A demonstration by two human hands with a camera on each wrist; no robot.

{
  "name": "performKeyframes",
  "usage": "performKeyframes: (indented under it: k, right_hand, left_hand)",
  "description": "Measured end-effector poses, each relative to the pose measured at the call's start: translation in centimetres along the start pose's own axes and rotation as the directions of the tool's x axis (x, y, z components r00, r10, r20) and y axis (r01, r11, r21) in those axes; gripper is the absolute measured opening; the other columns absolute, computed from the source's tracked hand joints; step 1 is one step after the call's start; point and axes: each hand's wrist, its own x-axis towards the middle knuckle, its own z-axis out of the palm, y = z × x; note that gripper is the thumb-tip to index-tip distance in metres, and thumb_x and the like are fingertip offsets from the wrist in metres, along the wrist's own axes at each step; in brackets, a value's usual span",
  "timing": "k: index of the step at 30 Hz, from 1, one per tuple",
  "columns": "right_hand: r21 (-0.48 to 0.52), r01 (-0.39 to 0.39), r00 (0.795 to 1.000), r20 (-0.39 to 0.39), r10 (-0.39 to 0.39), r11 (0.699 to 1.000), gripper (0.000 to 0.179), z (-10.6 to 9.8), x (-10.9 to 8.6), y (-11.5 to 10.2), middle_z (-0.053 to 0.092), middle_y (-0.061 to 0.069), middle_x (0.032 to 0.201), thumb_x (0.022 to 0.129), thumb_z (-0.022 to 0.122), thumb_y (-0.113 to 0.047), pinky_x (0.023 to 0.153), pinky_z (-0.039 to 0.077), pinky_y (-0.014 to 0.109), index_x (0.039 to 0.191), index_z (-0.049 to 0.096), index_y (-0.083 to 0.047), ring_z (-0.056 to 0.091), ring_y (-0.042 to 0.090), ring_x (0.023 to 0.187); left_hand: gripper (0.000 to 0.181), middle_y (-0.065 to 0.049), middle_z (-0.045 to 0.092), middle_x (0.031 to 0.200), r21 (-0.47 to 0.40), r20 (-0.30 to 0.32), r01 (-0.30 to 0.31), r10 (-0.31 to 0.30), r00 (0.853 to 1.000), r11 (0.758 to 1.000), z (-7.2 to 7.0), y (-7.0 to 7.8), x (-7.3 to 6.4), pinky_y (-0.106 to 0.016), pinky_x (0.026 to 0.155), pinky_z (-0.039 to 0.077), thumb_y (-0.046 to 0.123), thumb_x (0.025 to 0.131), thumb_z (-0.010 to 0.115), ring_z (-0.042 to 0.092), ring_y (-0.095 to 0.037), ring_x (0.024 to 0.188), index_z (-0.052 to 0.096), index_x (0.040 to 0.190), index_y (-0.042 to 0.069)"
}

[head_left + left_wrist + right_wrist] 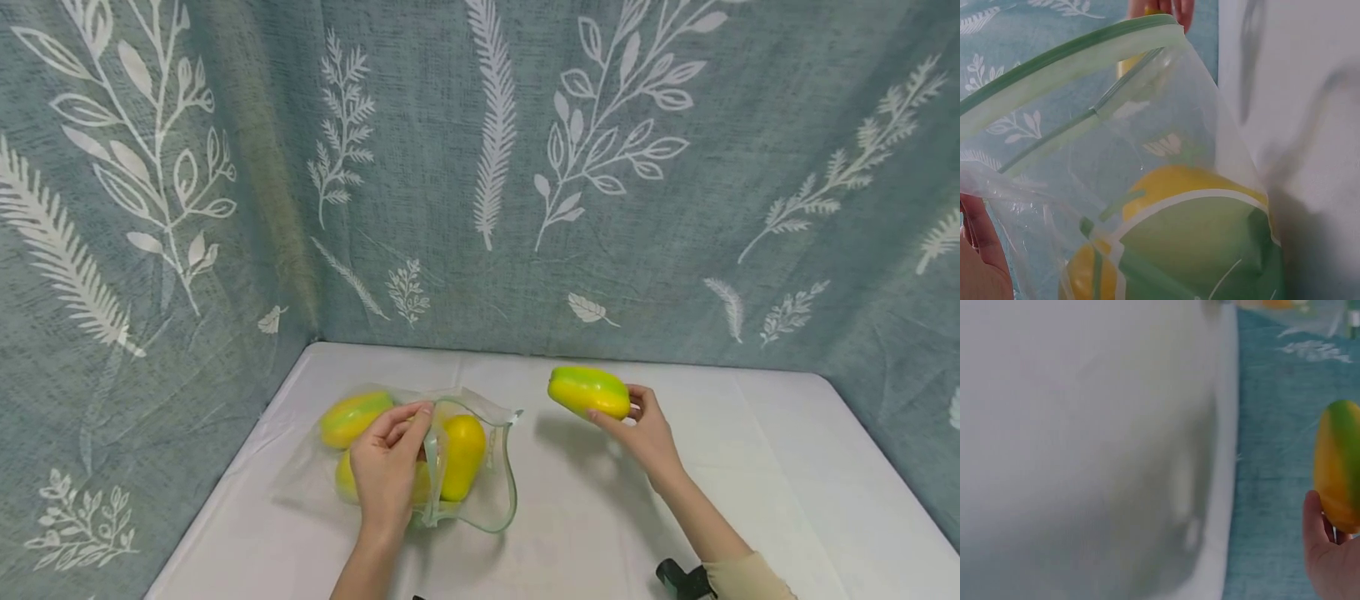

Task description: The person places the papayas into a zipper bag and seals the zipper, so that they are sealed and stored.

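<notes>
My left hand (390,458) pinches the upper rim of a clear zip bag (498,500) with a green-edged mouth. The bag lies on the left part of the table, its mouth gaping to the right. Several yellow-green fruits, papayas by their shape, are inside, one yellow papaya (463,454) near the opening. To the right, my right hand (648,433) holds another yellow-green papaya (588,392) above the table, apart from the bag. In the right wrist view, thumb and fingers grip this papaya (1340,465) at its lower end. The left wrist view shows the bag's green seal (1072,53) close up.
A white cloth covers the table (750,467). Blue-green curtains (450,167) with white leaf prints stand behind it and at both sides. A dark device (684,579) sits by my right wrist at the bottom edge.
</notes>
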Motion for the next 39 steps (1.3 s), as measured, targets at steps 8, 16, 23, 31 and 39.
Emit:
performKeyframes:
  k: [8,16,23,31,39]
  right_hand:
    - [0.029,0.03,0.999,0.014,-0.031,0.999,0.082,0.3,-2.7,-1.1,0.044,0.011,0.139,0.08,0.079,-0.044,0.101,0.042,0.046,0.139,0.035,-0.007,0.043,0.029,0.131]
    - [0.082,0.042,0.998,0.033,-0.045,0.996,0.076,0.9,-4.9,-2.7,0.049,0.007,0.137,0.08,0.08,-0.041,0.1,0.045,0.041,0.136,0.039,-0.011,0.047,0.024,0.128]
    - [0.113,0.113,0.992,0.051,-0.119,0.987,0.067,2.0,-6.0,-3.8,0.056,0.005,0.128,0.078,0.083,-0.035,0.089,0.053,0.029,0.13,0.045,-0.014,0.056,0.021,0.113]
    - [0.14,0.169,0.98,0.083,-0.181,0.976,0.066,3.7,-6.8,-4.8,0.056,0.005,0.125,0.076,0.085,-0.03,0.082,0.056,0.026,0.128,0.047,-0.015,0.058,0.023,0.109]
    - [0.101,0.227,0.968,0.088,-0.236,0.969,0.068,5.5,-7.2,-5.5,0.057,0.0,0.122,0.07,0.089,-0.03,0.083,0.055,0.025,0.126,0.051,-0.017,0.057,0.02,0.106]
  left_hand:
    - [0.019,0.001,0.066,0.063,-0.002,-0.002,-0.003,0.003,1.0,1.0,0.0,-0.1,0.2,-0.019,0.047,0.048,0.017,0.087,0.075,0.051,-0.012,0.048,0.075,0.094,-0.001]
    - [0.02,0.0,0.067,0.064,0.009,-0.001,0.014,-0.014,1.0,1.0,0.0,-0.1,0.4,-0.021,0.047,0.049,0.02,0.087,0.075,0.051,-0.012,0.048,0.075,0.093,0.001]
    - [0.021,0.0,0.069,0.067,0.023,0.005,0.008,-0.008,1.0,1.0,0.1,0.0,0.6,-0.021,0.05,0.05,0.023,0.087,0.076,0.053,-0.013,0.049,0.075,0.093,0.002]
    - [0.022,0.0,0.067,0.065,0.029,0.02,0.012,-0.012,1.0,1.0,0.3,0.2,0.9,-0.021,0.049,0.049,0.024,0.087,0.076,0.051,-0.013,0.05,0.075,0.092,0.003]
    - [0.02,0.0,0.066,0.063,0.011,0.029,0.019,-0.019,0.999,1.0,0.4,0.4,1.2,-0.021,0.049,0.048,0.023,0.087,0.076,0.05,-0.013,0.05,0.075,0.092,0.003]
